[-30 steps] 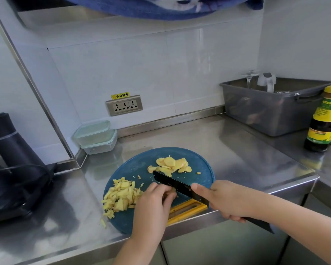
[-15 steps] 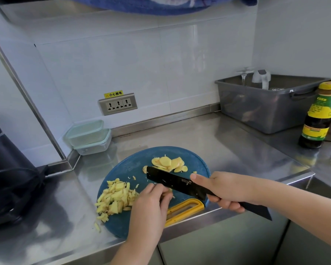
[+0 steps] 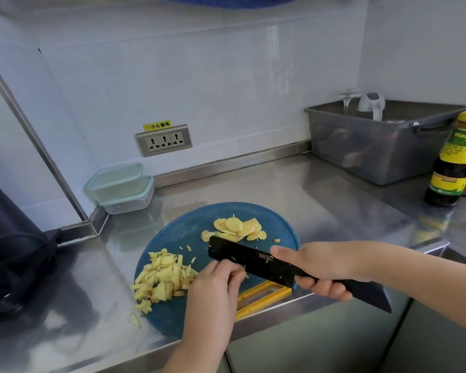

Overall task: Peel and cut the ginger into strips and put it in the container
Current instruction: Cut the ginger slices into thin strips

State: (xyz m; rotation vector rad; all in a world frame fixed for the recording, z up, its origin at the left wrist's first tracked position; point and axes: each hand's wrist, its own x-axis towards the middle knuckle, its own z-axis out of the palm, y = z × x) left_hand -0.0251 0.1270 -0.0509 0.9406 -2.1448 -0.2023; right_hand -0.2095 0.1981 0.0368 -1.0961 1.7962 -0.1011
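Knife [image 3: 253,259] sat clenched in the right hand [image 3: 331,267], one finger along the blade; left hand [image 3: 213,289] pinched a ginger bit [image 3: 243,270] (mostly hidden) beside it. Two piles on one board [image 3: 183,232]: strips [image 3: 163,275] left, slices [image 3: 236,228] behind. Two containers [image 3: 120,187] stacked back-left.

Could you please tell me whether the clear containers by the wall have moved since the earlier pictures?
No. The clear containers sit in the same back corner, below and left of the wall socket, as before.

White tiled wall [image 3: 226,90] with a socket [image 3: 164,140] behind the steel counter [image 3: 307,197]
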